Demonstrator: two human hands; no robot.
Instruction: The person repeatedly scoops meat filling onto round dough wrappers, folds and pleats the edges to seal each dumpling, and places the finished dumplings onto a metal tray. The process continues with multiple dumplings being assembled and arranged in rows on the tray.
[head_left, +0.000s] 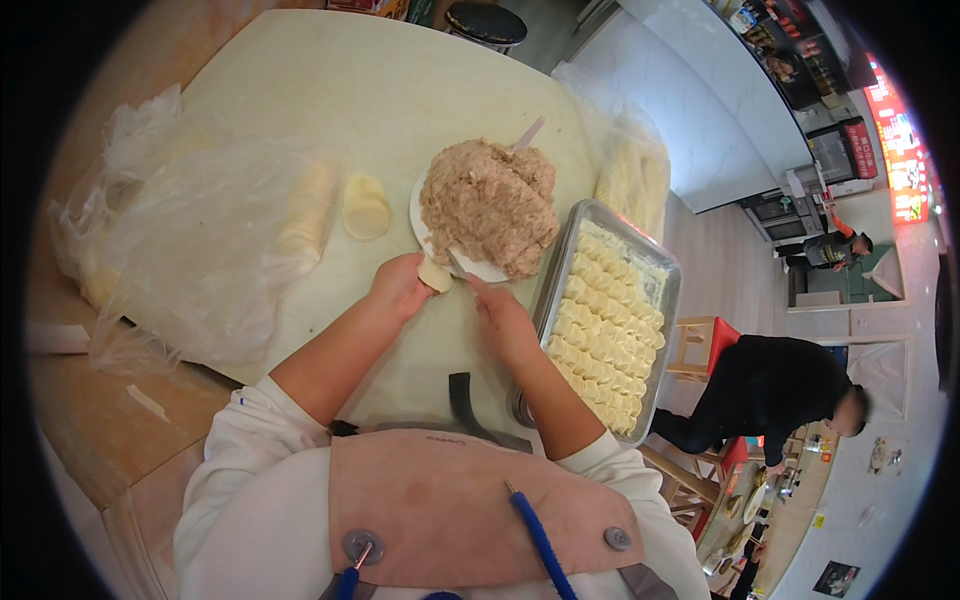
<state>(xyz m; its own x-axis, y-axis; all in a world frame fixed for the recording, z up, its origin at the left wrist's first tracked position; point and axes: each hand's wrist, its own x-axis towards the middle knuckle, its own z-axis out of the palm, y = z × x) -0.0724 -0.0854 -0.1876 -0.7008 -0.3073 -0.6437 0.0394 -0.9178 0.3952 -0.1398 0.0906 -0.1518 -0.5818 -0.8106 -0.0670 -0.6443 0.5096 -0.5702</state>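
Note:
A round dough wrapper (435, 275) rests in my left hand (403, 285), close to the rim of a white plate (417, 217). Ground meat filling (487, 206) is heaped on that plate, and a pale utensil handle (529, 133) sticks out of the heap. My right hand (501, 311) holds a thin spreading tool (456, 264) at the plate's near edge, beside the wrapper. A small stack of wrappers (367, 208) lies left of the plate. Rows of folded dumplings (607, 322) fill most of a metal tray (670, 296) at my right.
Clear plastic (202, 240) covers more wrappers at the left. Another bag of dough sheets (634, 176) lies behind the tray. A black strip (460, 397) is near my apron. A person in black (772, 386) bends over a table at the right; another person (829, 249) stands farther off.

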